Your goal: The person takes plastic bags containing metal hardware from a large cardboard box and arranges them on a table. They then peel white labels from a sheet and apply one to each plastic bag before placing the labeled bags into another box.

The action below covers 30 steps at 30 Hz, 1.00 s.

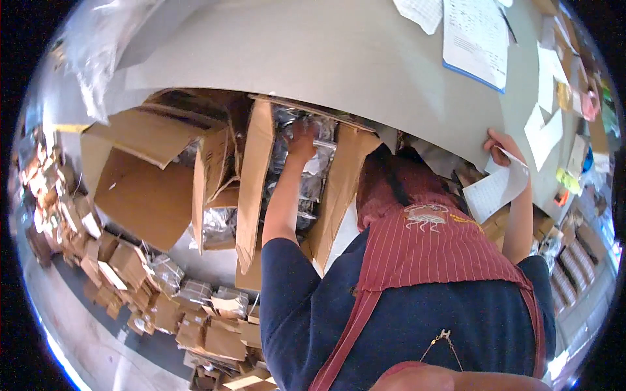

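In the head view, the left hand [301, 140] reaches into an open cardboard box [254, 189] just below the near edge of a grey table [313, 52], its fingers among clear plastic packets [314, 166]. The packets look glossy and crinkled, with silvery glints over darker patches, and lie between 2 tall brown flaps [345, 176]. Whether those fingers pinch a packet, I cannot tell. The right hand [501, 146], at the table's near edge, pinches a white paper sheet [486, 195], faintly lined and curling at its right end.
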Each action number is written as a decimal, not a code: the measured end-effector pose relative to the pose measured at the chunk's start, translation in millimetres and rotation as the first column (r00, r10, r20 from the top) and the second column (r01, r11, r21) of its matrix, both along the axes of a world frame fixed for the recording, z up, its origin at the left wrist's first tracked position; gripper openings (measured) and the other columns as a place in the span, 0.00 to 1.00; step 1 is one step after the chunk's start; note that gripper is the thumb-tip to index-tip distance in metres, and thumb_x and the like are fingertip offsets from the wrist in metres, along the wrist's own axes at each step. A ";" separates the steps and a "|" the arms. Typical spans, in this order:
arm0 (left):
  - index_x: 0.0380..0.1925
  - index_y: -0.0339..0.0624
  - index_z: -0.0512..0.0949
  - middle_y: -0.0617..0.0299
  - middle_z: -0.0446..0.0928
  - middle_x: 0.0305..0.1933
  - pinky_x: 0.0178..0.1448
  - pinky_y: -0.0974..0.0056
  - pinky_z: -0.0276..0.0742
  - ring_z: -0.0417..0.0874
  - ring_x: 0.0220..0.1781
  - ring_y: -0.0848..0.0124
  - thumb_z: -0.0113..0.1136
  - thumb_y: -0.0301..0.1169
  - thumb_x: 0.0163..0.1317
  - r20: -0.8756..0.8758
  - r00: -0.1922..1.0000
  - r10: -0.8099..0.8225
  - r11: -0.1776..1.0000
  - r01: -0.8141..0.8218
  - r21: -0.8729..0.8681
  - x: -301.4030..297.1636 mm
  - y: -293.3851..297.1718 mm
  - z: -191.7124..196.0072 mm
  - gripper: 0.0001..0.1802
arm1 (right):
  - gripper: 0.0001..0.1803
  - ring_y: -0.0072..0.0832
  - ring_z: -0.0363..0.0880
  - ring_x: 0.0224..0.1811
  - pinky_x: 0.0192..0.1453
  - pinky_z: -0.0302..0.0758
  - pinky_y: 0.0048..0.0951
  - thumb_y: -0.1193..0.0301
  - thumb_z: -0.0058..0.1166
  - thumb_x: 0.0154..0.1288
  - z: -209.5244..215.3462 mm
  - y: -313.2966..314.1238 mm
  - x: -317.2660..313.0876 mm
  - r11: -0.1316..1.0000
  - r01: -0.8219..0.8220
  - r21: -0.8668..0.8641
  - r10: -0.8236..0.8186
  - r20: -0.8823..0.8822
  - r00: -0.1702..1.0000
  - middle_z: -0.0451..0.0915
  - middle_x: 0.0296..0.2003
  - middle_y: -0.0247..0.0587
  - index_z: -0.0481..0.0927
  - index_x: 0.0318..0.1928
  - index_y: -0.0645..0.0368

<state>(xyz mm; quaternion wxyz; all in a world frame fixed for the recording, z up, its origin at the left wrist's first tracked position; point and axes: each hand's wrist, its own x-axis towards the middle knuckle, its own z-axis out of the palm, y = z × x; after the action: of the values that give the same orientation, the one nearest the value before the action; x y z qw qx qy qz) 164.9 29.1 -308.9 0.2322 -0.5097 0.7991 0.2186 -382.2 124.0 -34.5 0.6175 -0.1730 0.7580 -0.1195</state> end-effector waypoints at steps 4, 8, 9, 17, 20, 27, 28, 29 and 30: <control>0.70 0.74 0.57 0.59 0.51 0.77 0.63 0.12 0.33 0.41 0.79 0.50 0.77 0.55 0.34 0.077 0.932 -0.354 0.922 0.334 0.198 -38.5 -21.2 -3.9 0.58 | 0.28 0.18 0.56 0.06 0.10 0.46 0.23 0.47 0.49 0.69 3.6 7.4 5.2 0.996 0.086 0.010 -0.085 -0.100 0.991 0.63 0.07 0.29 0.79 0.23 0.58; 0.55 0.65 0.78 0.61 0.58 0.74 0.64 0.13 0.33 0.43 0.79 0.54 0.76 0.54 0.37 0.002 0.913 -0.409 0.896 0.401 0.193 -4.6 -25.1 -18.4 0.39 | 0.28 0.17 0.54 0.06 0.11 0.45 0.23 0.47 0.48 0.70 -0.9 6.0 8.0 0.994 0.109 -0.029 -0.112 -0.144 0.983 0.62 0.07 0.28 0.79 0.22 0.58; 0.55 0.65 0.78 0.61 0.58 0.74 0.64 0.13 0.33 0.43 0.79 0.54 0.76 0.54 0.37 0.002 0.907 -0.421 0.888 0.412 0.202 4.1 -25.7 -15.0 0.39 | 0.28 0.17 0.54 0.06 0.11 0.45 0.23 0.47 0.48 0.70 -1.9 9.5 6.7 0.992 0.123 -0.020 -0.125 -0.141 0.982 0.62 0.07 0.28 0.79 0.22 0.58; 0.27 0.46 0.84 0.51 0.69 0.63 0.74 0.41 0.54 0.64 0.67 0.49 0.68 0.39 0.45 -0.191 0.976 -0.101 0.995 0.095 -0.039 74.0 -30.9 -15.4 0.12 | 0.29 0.15 0.53 0.04 0.08 0.48 0.21 0.48 0.48 0.70 -5.8 20.7 -8.0 0.991 0.108 -0.081 -0.112 -0.048 0.993 0.63 0.06 0.29 0.79 0.22 0.59; 0.31 0.44 0.83 0.44 0.65 0.66 0.72 0.49 0.62 0.62 0.69 0.47 0.69 0.34 0.44 -0.338 0.893 0.297 0.947 -0.320 -0.014 101.4 -22.7 -30.1 0.12 | 0.29 0.15 0.53 0.03 0.08 0.47 0.21 0.47 0.47 0.70 -13.7 15.4 -6.6 0.993 0.094 -0.065 -0.096 -0.023 0.995 0.64 0.06 0.30 0.80 0.23 0.59; 0.71 0.68 0.57 0.36 0.46 0.75 0.70 0.43 0.65 0.54 0.74 0.36 0.77 0.33 0.38 0.093 0.899 0.428 0.890 -0.437 0.132 62.2 -46.3 -32.6 0.57 | 0.31 0.16 0.56 0.05 0.09 0.50 0.21 0.44 0.47 0.69 -6.9 26.2 4.3 0.985 0.139 -0.099 -0.157 -0.197 0.968 0.68 0.08 0.32 0.81 0.24 0.59; 0.71 0.70 0.55 0.35 0.46 0.75 0.69 0.43 0.66 0.56 0.73 0.36 0.77 0.35 0.39 0.084 0.892 0.444 0.873 -0.452 0.183 81.4 -45.3 -45.2 0.58 | 0.31 0.16 0.56 0.05 0.10 0.50 0.21 0.44 0.47 0.69 -9.5 18.9 6.8 0.985 0.144 -0.098 -0.161 -0.205 0.965 0.68 0.09 0.32 0.81 0.24 0.59; 0.72 0.71 0.53 0.34 0.47 0.75 0.68 0.42 0.67 0.57 0.72 0.35 0.77 0.37 0.40 0.074 0.887 0.455 0.856 -0.459 0.240 91.9 -42.1 -54.2 0.58 | 0.31 0.16 0.56 0.05 0.10 0.50 0.21 0.44 0.47 0.69 -13.1 13.6 7.9 0.986 0.139 -0.094 -0.156 -0.201 0.967 0.68 0.09 0.32 0.81 0.24 0.59; 0.71 0.68 0.55 0.32 0.56 0.71 0.65 0.43 0.70 0.63 0.69 0.35 0.72 0.38 0.44 0.102 0.897 0.429 0.880 -0.441 0.174 36.6 -52.2 -40.8 0.52 | 0.30 0.16 0.57 0.05 0.10 0.50 0.21 0.44 0.47 0.69 -6.7 31.3 2.0 0.981 0.182 -0.063 -0.192 -0.265 0.945 0.69 0.09 0.32 0.81 0.24 0.59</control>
<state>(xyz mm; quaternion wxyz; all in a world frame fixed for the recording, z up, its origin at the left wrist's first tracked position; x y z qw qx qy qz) 201.5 -23.1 -349.7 0.2495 -0.6574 0.6319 0.3261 -380.2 155.3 -41.2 0.4911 -0.1264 0.8455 -0.1672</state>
